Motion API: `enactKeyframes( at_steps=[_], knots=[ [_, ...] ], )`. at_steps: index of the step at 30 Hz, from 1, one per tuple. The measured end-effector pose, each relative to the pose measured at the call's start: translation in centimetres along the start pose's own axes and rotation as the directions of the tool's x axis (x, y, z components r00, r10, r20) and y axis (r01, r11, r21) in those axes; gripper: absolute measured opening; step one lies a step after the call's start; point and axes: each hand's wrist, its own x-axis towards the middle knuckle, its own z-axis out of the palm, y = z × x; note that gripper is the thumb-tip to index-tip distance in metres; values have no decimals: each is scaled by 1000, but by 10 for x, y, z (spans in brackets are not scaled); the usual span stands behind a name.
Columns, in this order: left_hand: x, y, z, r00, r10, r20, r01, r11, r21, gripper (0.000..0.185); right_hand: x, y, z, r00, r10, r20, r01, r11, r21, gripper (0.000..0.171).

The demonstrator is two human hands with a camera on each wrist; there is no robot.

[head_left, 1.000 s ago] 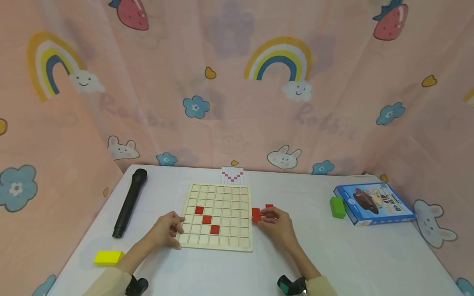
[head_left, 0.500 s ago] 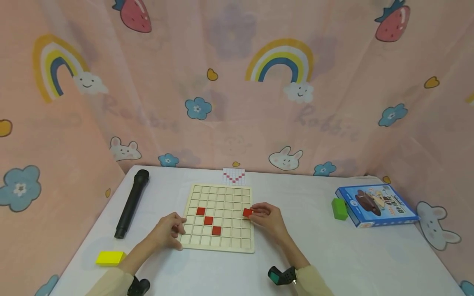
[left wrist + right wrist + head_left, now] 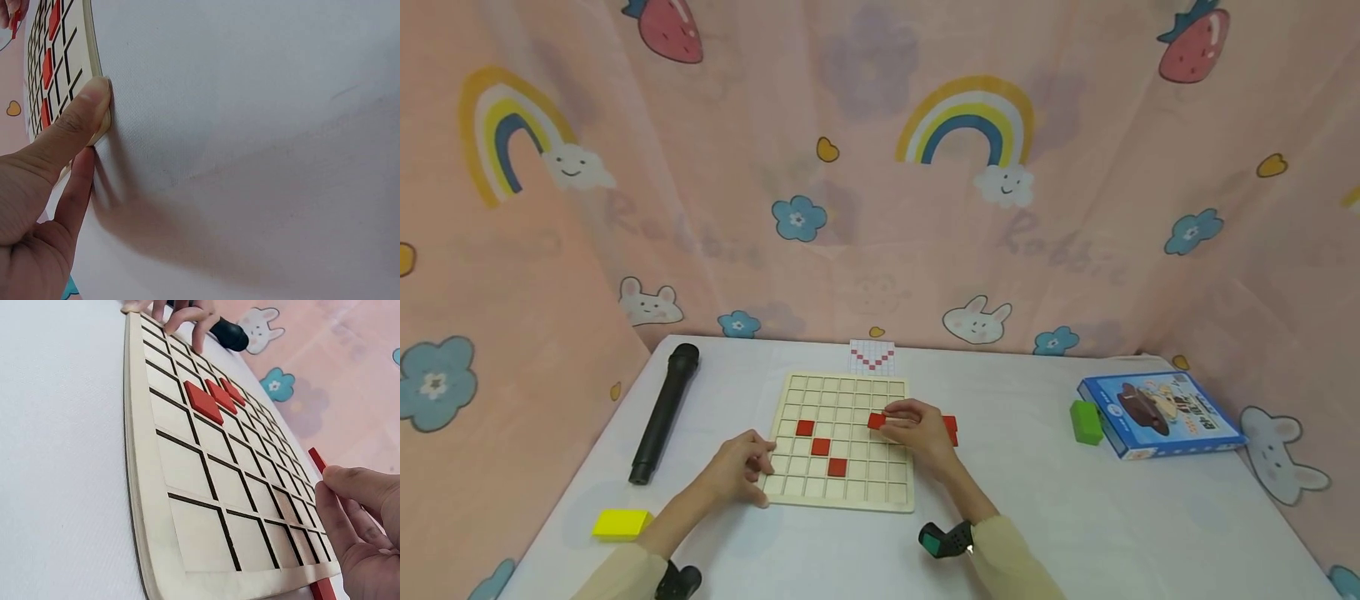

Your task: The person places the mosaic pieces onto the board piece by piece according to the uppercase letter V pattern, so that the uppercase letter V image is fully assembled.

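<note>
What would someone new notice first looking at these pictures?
Probably the pale wooden grid board mid-table, with three red square tiles in a diagonal. The right hand pinches a fourth red tile over the board while the left hand presses its near-left corner. Pink cartoon-print curtains surround everything.

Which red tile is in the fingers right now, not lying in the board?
The red tile pinched by the right hand over the board's right half; the three others lie flat in a diagonal row.
</note>
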Motion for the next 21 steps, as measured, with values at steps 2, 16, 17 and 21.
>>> enactKeyframes(
  at_steps=[2, 16, 17, 21],
  knots=[
    [0, 0, -1, 1000, 4, 0, -4, 1000, -2, 41, 2, -2, 4, 1000, -9, 17, 9, 1000, 1, 30],
    [1, -3, 0, 1000, 15, 6, -15, 1000, -11, 40, 23, 6, 32, 985, -136, 108, 137, 991, 1, 28],
    [2, -3, 0, 1000, 18, 7, -18, 1000, -14, 40, 26, 8, 35, 983, -147, 106, 149, 989, -8, 27],
    [1, -2, 1, 1000, -9, -3, 9, 1000, -11, 40, 32, 6, 45, 975, -194, 111, 200, 979, -46, 25]
  ],
)
